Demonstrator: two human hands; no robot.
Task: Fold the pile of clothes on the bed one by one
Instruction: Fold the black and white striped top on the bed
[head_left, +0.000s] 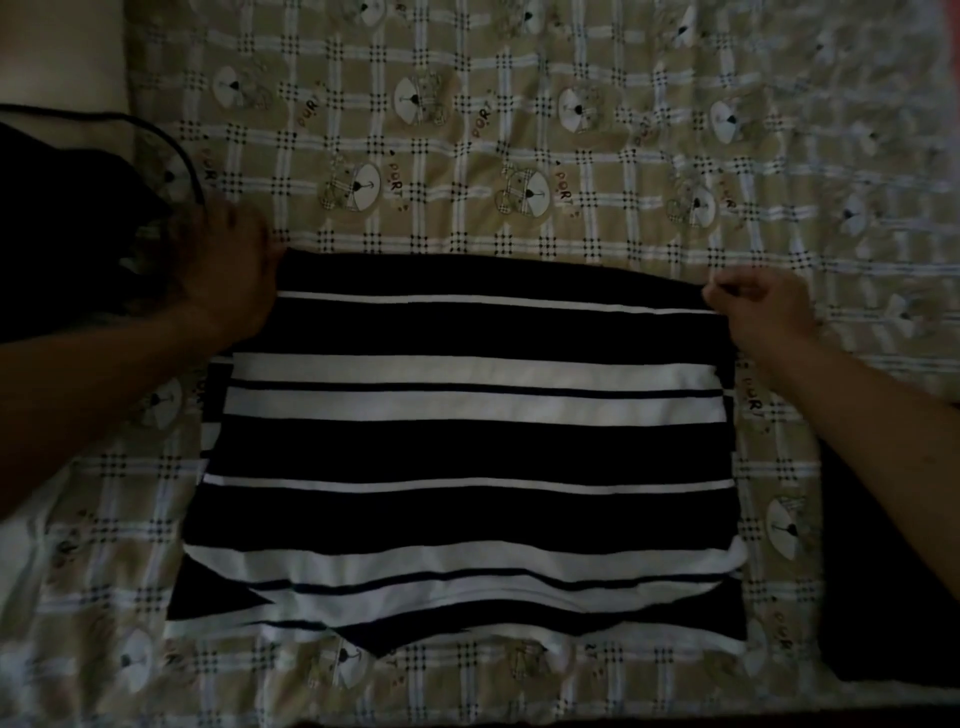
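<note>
A dark garment with white horizontal stripes (467, 447) lies flat in the middle of the bed, its near part doubled over with corners sticking out at the bottom. My left hand (234, 270) pinches its far left corner. My right hand (763, 306) pinches its far right corner. Both forearms reach in from the lower sides. A heap of dark clothes (62, 234) sits at the left edge, just behind my left hand.
The bed is covered by a tan checked sheet with bear prints (519, 130). A dark flat cloth (872, 582) lies at the right, near my right forearm. A black cable (171, 140) curves over the heap at the left.
</note>
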